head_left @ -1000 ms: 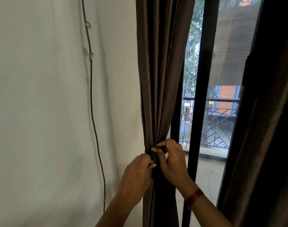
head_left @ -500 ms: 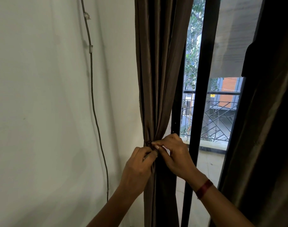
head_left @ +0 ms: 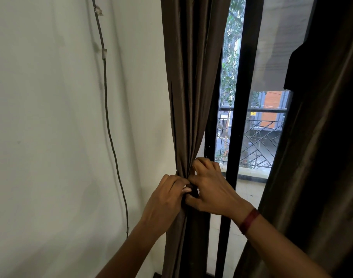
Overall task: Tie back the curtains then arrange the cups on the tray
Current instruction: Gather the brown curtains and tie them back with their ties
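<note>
The gathered brown satin curtain [head_left: 189,87] hangs at frame centre, long axis vertical, its waist squarely between my hands. My left hand [head_left: 163,201] pinches what looks like a dark tie band [head_left: 192,191] from the left; my right hand [head_left: 211,189] curls round it from the right, wrists level, equally near

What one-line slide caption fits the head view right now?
Left hand and right hand pinch the gathered brown curtain at its waist, beside the black window frame.
</note>
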